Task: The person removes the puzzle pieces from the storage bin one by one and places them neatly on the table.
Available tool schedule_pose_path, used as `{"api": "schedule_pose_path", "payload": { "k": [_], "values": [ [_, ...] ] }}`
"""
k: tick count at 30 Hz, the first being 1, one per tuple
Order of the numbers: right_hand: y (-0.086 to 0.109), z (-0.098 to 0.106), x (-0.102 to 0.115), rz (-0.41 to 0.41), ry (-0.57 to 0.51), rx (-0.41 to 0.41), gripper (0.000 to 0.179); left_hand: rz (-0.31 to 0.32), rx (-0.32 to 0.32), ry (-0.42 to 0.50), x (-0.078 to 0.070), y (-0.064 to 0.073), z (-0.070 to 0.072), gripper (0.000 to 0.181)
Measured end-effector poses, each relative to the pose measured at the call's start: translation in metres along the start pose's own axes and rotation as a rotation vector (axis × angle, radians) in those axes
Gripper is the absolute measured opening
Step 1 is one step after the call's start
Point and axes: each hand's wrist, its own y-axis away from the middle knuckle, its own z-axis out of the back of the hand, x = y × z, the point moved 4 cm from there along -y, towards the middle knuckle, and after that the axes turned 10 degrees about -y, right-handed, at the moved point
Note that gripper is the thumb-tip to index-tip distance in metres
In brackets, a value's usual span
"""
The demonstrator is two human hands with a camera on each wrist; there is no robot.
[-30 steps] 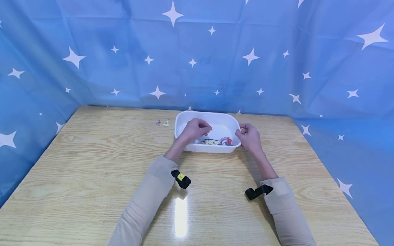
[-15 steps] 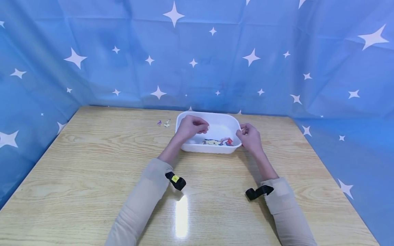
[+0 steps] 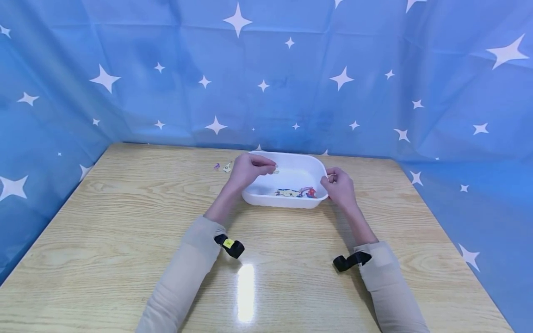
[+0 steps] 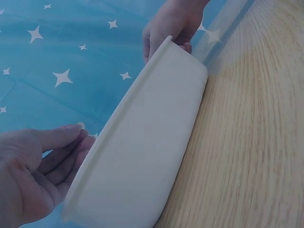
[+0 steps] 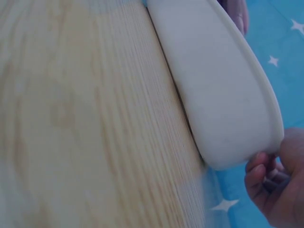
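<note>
A white plastic basin stands at the back of the table. Over its left side, my left hand pinches a small pale, flat cut-out piece between thumb and fingers; its exact kind is too small to tell. My right hand grips the basin's right rim, thumb on the inside and fingers below the edge. Inside, along the near wall, lie a pale yellow and blue cut-out and a red and purple one. The left wrist view shows the left fingertips pressed together above the rim.
Left of the basin, a tiny purple piece and a pale piece lie on the wooden table. A blue curtain with white stars hangs directly behind the table and along its sides.
My left hand has moved left and slightly back across the basin, carrying the small pale piece from near the middle. The right hand stays on the rim.
</note>
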Motion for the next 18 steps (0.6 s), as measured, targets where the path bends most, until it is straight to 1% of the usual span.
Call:
{"api": "schedule_pose_path", "payload": {
  "k": [2, 7, 12, 15, 17, 18],
  "values": [
    [0.0, 0.0, 0.0, 0.002, -0.002, -0.002, 0.031, 0.012, -0.013, 0.005, 0.0, 0.001, 0.004, 0.015],
    [-0.001, 0.001, 0.001, 0.004, -0.002, -0.004, 0.031, 0.011, -0.058, 0.027, 0.003, 0.003, 0.018, 0.015],
    [-0.001, 0.001, 0.001, -0.007, -0.001, 0.0, 0.031, 0.016, -0.12, 0.051, 0.008, 0.006, 0.035, 0.015],
    [0.0, 0.001, 0.002, -0.011, -0.003, 0.005, 0.032, 0.034, -0.142, 0.086, 0.012, 0.008, 0.046, 0.015],
    [0.0, 0.001, 0.002, -0.011, -0.003, 0.006, 0.032, 0.035, -0.153, 0.11, 0.016, 0.009, 0.053, 0.016],
    [0.0, 0.0, 0.002, -0.012, -0.003, 0.006, 0.032, 0.037, -0.159, 0.109, 0.018, 0.01, 0.057, 0.016]
  ]
}}
